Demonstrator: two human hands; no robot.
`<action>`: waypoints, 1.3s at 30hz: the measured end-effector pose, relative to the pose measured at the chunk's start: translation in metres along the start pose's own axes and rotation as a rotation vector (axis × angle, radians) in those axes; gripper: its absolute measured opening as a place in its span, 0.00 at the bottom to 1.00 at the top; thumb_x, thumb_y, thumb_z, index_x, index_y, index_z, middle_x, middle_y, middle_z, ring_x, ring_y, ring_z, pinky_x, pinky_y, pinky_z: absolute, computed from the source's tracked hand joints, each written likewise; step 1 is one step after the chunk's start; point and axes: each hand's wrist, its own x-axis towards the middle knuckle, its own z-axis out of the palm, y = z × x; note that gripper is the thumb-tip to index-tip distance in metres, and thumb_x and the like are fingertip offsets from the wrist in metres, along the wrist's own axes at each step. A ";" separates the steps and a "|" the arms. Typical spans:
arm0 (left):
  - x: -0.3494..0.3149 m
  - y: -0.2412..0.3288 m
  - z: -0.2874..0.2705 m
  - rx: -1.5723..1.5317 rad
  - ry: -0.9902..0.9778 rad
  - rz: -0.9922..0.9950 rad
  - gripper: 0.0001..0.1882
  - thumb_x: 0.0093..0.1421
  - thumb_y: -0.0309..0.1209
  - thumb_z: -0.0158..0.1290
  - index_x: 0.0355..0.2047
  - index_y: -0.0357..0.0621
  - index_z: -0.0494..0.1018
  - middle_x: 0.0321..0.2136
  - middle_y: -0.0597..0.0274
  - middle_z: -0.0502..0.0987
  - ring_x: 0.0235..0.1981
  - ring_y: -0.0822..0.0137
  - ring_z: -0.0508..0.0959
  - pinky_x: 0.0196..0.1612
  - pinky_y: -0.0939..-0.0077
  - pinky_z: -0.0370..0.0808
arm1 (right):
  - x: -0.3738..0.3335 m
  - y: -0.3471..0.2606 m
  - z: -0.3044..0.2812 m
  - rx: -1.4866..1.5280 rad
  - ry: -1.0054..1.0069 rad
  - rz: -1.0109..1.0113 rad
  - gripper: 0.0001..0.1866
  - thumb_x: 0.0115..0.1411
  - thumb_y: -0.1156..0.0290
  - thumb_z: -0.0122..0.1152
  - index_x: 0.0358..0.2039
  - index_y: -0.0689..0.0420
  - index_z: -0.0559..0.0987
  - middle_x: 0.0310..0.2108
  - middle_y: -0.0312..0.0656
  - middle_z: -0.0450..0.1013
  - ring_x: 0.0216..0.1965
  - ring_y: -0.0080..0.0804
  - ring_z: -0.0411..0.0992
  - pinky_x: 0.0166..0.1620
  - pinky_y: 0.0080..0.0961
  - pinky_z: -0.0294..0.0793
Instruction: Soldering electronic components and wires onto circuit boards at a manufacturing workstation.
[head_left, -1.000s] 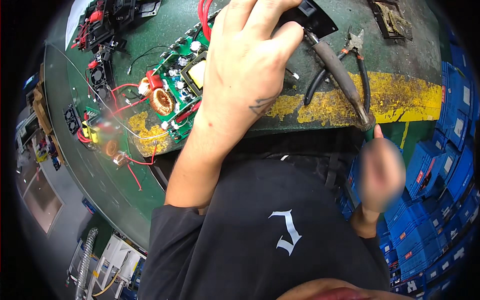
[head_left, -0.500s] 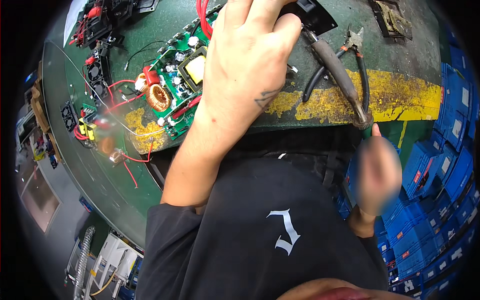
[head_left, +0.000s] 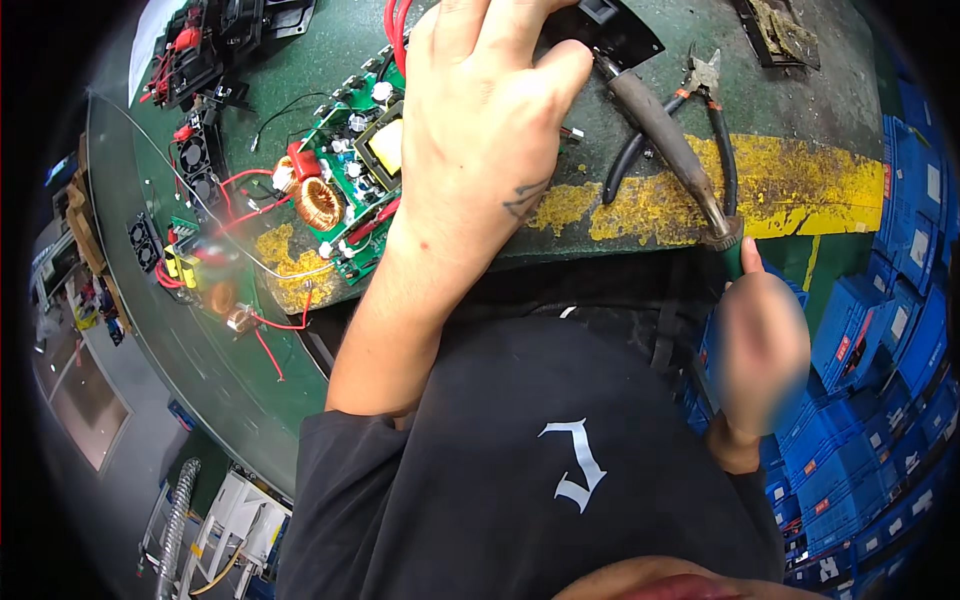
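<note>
My right hand [head_left: 765,335], blurred, is closed around the green handle of a soldering iron [head_left: 665,130]. The iron's tip end reaches up and left to a black plastic part [head_left: 610,30] at the top edge. My left hand [head_left: 485,110] lies over the bench beside that part, its fingers bent; the fingertips run past the picture's edge, so what they hold is hidden. Partly under my left hand and wrist is a green circuit board [head_left: 350,170] with a copper-wound coil [head_left: 318,203] and a yellow transformer [head_left: 385,145]. Red wires [head_left: 397,30] rise beside my fingers.
Pliers [head_left: 707,80] with black handles lie open, partly under the iron. A dark tray [head_left: 780,35] stands at the far right. Small fans [head_left: 195,155], wires and black parts lie to the left. Blue bins [head_left: 845,330] are stacked right of the bench [head_left: 810,190].
The view has shifted slightly, moving bench items a little to the left in the picture. Both hands keep nearly the same pose, and the iron stays by the black part.
</note>
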 end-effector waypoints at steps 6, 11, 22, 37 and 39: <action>0.005 0.011 -0.018 0.131 -0.316 -0.240 0.20 0.51 0.23 0.60 0.46 0.35 0.79 0.48 0.49 0.79 0.57 0.44 0.76 0.60 0.53 0.72 | 0.006 -0.013 -0.013 -0.044 -0.107 0.158 0.26 0.58 0.89 0.65 0.58 0.62 0.80 0.24 0.37 0.66 0.23 0.22 0.60 0.26 0.19 0.60; 0.007 0.014 -0.014 -0.013 -0.239 -0.424 0.18 0.51 0.23 0.60 0.44 0.36 0.79 0.48 0.49 0.79 0.58 0.44 0.75 0.60 0.53 0.72 | 0.007 -0.012 -0.013 0.003 -0.087 0.153 0.26 0.59 0.88 0.64 0.59 0.60 0.80 0.23 0.37 0.66 0.23 0.21 0.60 0.28 0.19 0.61; 0.016 0.016 -0.021 0.169 -0.465 -0.119 0.07 0.49 0.22 0.60 0.29 0.39 0.74 0.52 0.49 0.77 0.57 0.42 0.75 0.59 0.50 0.73 | 0.005 -0.008 -0.010 0.035 -0.055 0.172 0.25 0.59 0.87 0.65 0.58 0.60 0.80 0.23 0.37 0.68 0.23 0.21 0.59 0.27 0.19 0.61; 0.011 0.014 -0.023 0.193 -0.455 -0.092 0.09 0.49 0.22 0.61 0.32 0.41 0.75 0.50 0.48 0.78 0.57 0.41 0.75 0.60 0.47 0.73 | 0.002 -0.014 -0.009 -0.021 -0.057 0.142 0.25 0.58 0.88 0.65 0.58 0.63 0.80 0.26 0.39 0.73 0.22 0.22 0.59 0.26 0.22 0.60; 0.011 0.014 -0.025 0.179 -0.446 -0.110 0.09 0.48 0.22 0.61 0.31 0.41 0.75 0.50 0.48 0.78 0.56 0.41 0.75 0.60 0.47 0.73 | 0.002 -0.014 -0.008 -0.031 -0.046 0.096 0.25 0.58 0.88 0.65 0.58 0.64 0.80 0.26 0.40 0.74 0.21 0.22 0.59 0.26 0.22 0.60</action>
